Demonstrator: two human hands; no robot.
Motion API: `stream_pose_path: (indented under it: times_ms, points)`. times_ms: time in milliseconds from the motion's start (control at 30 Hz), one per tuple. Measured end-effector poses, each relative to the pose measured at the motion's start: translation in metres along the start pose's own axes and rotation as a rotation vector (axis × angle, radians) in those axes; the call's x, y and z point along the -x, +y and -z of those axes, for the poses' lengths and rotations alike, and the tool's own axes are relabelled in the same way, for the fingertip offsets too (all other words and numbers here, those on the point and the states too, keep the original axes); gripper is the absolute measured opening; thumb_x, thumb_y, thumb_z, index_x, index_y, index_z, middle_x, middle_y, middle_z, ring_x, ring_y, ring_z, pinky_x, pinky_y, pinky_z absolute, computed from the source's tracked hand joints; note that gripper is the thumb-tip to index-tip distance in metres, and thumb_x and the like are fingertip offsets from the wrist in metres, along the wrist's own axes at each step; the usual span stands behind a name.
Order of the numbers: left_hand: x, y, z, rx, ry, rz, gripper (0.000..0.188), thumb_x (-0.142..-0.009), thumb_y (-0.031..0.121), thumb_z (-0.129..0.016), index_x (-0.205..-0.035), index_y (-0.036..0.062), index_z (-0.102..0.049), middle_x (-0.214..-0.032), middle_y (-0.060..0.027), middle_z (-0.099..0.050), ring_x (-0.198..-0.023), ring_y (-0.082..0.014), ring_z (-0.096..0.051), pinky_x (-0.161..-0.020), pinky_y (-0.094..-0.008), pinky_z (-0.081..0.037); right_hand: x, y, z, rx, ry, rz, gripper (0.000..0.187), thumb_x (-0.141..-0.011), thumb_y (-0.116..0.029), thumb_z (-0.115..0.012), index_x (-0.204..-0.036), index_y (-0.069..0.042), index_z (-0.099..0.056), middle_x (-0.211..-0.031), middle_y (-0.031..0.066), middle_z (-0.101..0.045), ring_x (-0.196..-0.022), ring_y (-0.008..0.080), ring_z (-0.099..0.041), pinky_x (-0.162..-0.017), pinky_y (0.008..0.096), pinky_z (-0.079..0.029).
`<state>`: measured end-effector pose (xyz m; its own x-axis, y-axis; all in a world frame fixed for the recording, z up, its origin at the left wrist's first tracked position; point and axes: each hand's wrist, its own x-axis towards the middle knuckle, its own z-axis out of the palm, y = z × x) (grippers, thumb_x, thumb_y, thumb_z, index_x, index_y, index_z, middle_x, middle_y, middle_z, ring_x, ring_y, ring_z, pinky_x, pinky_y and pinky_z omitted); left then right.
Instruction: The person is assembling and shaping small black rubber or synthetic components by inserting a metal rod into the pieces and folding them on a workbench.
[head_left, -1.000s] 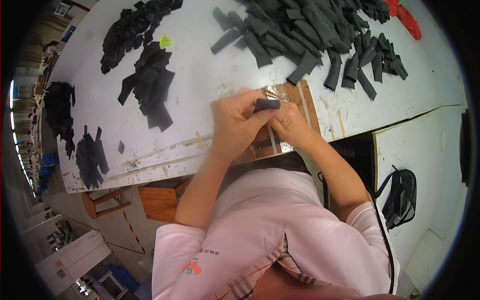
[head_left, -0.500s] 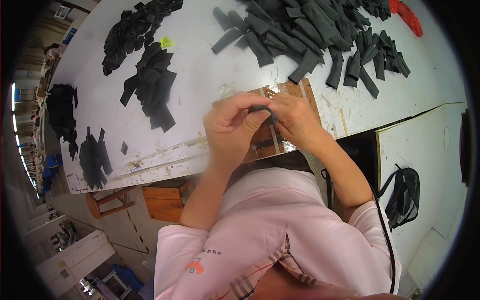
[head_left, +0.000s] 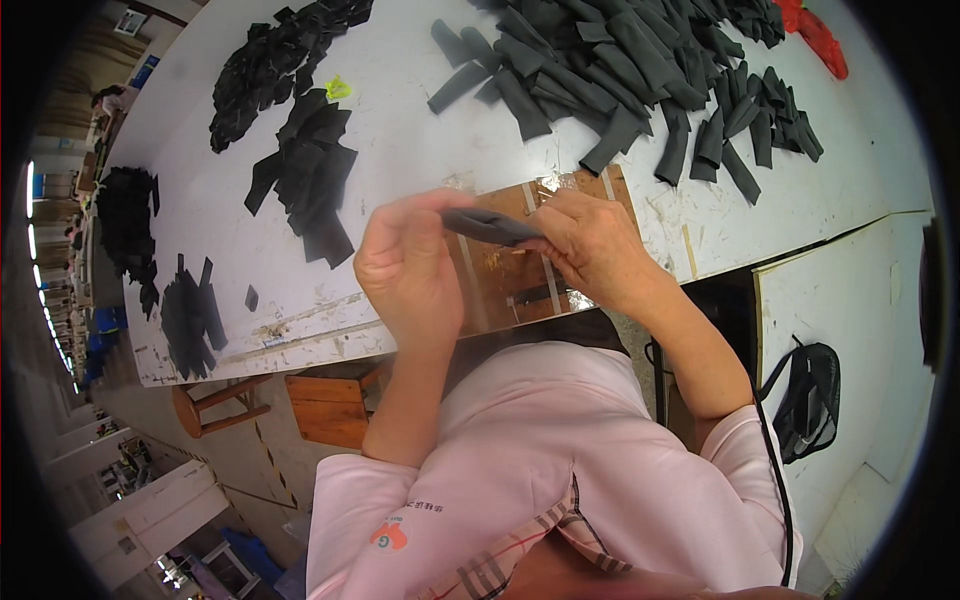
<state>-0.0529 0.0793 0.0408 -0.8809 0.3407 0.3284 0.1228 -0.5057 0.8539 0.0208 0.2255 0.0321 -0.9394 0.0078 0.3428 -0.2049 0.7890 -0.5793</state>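
Stretched between my two hands, above a brown wooden board (head_left: 500,290), is a dark grey fabric piece (head_left: 490,227), rolled or folded lengthwise. My left hand (head_left: 408,262) pinches its left end between thumb and fingers. At its right end, my right hand (head_left: 590,240) is closed on it with bent fingers, which partly hide that end. Beyond the board, a large heap of dark grey fabric tubes (head_left: 590,70) lies on the white table (head_left: 400,130). Flat black fabric pieces (head_left: 310,180) form a pile to the left of my hands.
More black piles lie farther left, one a fanned stack (head_left: 190,320) near the table's edge. A yellow-green scrap (head_left: 338,88) and a red bag (head_left: 825,50) are on the table. Below stand a wooden stool (head_left: 215,405) and wooden box (head_left: 328,408); a black mesh bag (head_left: 808,400) hangs at right.
My left hand has moved left, away from the right one. The fabric piece, bunched between my fingers before, is now drawn out between both hands.
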Motion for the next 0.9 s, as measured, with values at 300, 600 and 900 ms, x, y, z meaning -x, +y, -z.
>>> stream_pose_path:
  times_ms: [300, 600, 900]
  points:
    - [0.005, -0.005, -0.001, -0.047, 0.028, 0.038, 0.015, -0.086, 0.011, -0.049, -0.085, -0.0041, -0.051, -0.085, -0.0166, -0.059, -0.081, -0.0197, -0.054, -0.081, -0.0325, -0.040, 0.001, 0.008, -0.012, -0.079, -0.072, -0.072, 0.010, -0.077, -0.011, -0.055, -0.075, -0.002, -0.051, -0.064, 0.0132, -0.049, -0.062, 0.0314, -0.049, -0.055, 0.0382, -0.039]
    - [0.005, -0.008, 0.008, -0.131, -0.038, 0.044, 0.013, -0.087, 0.007, -0.046, -0.084, -0.0038, -0.052, -0.085, -0.0120, -0.059, -0.078, -0.0129, -0.052, -0.074, -0.0249, -0.041, 0.004, 0.009, -0.014, -0.074, -0.065, -0.081, 0.013, -0.077, -0.016, -0.056, -0.073, -0.004, -0.054, -0.062, 0.0117, -0.052, -0.058, 0.0285, -0.052, -0.051, 0.0372, -0.041]
    - [-0.031, -0.072, 0.185, -1.699, 0.627, 0.222, 0.036, -0.073, 0.020, -0.060, -0.100, -0.0020, -0.049, -0.104, -0.0182, -0.051, -0.095, -0.0293, -0.050, -0.075, -0.0396, -0.042, -0.051, 0.032, 0.044, -0.354, 0.503, -0.426, 0.037, -0.088, -0.033, -0.041, -0.082, -0.001, -0.057, -0.063, 0.0027, -0.053, -0.057, 0.0074, -0.046, -0.057, 0.0202, -0.036]
